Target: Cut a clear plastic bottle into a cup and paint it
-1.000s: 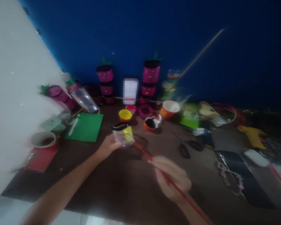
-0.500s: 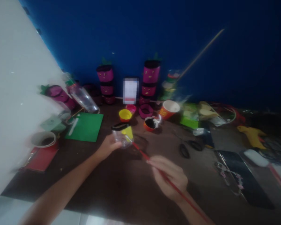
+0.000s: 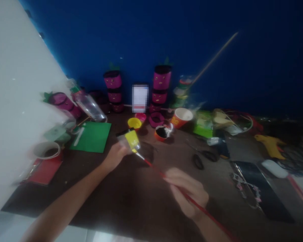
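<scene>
My left hand (image 3: 116, 154) is closed around a small clear plastic cup (image 3: 131, 139) with a dark rim and a patch of yellow paint on one side. The cup is tilted, its painted side facing right. In my right hand (image 3: 188, 191) is a long red-handled paintbrush (image 3: 154, 167), gripped like a pen. Its yellow-loaded tip touches or almost touches the lower end of the painted patch. Just behind the cup stands a pot of yellow paint (image 3: 134, 123). A pot of black paint (image 3: 161, 132) sits to its right.
Purple containers with faces (image 3: 162, 80) stand against the blue wall. Green paper (image 3: 92, 137) and a paper cup (image 3: 47, 150) lie left; an orange cup (image 3: 182, 117), scissors (image 3: 198, 161), a dark phone (image 3: 262, 190) and a yellow glue gun (image 3: 271, 145) are right.
The clear cup has turned in my left hand, and its yellow patch now looks larger. My right hand and the brush have shifted slightly right and down, the tip now at the patch's lower end.
</scene>
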Tool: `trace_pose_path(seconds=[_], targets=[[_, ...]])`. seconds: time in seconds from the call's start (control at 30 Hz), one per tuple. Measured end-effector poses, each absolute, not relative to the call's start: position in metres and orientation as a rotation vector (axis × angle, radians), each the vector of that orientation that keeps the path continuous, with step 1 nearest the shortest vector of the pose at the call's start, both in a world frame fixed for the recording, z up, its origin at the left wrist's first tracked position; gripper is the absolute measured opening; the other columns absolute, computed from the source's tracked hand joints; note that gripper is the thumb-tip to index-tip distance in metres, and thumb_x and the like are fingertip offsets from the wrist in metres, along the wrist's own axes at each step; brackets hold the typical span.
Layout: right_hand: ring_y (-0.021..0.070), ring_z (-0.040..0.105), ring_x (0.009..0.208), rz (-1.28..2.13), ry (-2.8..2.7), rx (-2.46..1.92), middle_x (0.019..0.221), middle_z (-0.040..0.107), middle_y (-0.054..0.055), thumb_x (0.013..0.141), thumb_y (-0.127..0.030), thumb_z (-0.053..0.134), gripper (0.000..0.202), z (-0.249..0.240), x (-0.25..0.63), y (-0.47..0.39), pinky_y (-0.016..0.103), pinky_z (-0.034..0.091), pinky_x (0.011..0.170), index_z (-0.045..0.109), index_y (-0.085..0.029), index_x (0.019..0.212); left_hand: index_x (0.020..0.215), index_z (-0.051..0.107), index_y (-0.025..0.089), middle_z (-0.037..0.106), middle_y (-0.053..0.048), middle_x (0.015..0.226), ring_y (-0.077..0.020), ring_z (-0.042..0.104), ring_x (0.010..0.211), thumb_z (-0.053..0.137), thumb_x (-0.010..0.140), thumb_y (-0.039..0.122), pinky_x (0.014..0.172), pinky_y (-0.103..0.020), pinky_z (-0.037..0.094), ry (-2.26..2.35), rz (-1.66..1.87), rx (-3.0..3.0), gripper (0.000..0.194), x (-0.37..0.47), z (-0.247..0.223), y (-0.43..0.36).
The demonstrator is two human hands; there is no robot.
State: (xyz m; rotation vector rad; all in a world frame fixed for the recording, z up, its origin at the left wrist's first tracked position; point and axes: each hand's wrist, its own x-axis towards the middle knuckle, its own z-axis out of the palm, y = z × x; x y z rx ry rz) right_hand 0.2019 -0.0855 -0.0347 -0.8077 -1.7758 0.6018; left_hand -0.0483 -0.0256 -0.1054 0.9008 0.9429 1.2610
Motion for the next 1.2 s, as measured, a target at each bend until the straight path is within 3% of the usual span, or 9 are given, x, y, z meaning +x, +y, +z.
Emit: trace_pose_path(seconds=[0.27,0.47,1.2], targets=[[0.017,0.068,0.074,0.498,-1.786,-0.897,0.081,0.071,0.006,0.074,-0.003,0.054,0.026,-0.034,0.198,-0.086,0.027,0.057,0.068,0.069,-0.019,0.089,0.107,0.066,0.017,0.069,-0.01,0.107,-0.0295,0.063,0.102,0.074,0.066,0.037,0.094,-0.045,0.044,0.97,1.172,1.084,0.047,-0.055,-0.127,-0.026],[0.0174,0.068,0.076,0.511,-1.794,-0.894,0.082,0.071,0.006,0.075,-0.003,0.054,0.027,-0.037,0.198,-0.087,0.029,0.057,0.069,0.068,-0.019,0.09,0.109,0.065,0.016,0.069,-0.011,0.107,-0.0297,0.063,0.101,0.075,0.064,0.042,0.093,-0.043,0.044,0.971,1.136,1.123,0.054,-0.055,-0.121,-0.029],[0.0163,0.068,0.072,0.528,-1.805,-0.902,0.078,0.07,0.006,0.075,-0.004,0.054,0.023,-0.037,0.196,-0.085,0.026,0.057,0.065,0.068,-0.019,0.086,0.104,0.068,0.016,0.071,-0.01,0.101,-0.0272,0.064,0.096,0.076,0.063,0.04,0.089,-0.039,0.046,0.975,1.146,1.114,0.049,-0.055,-0.121,-0.029]])
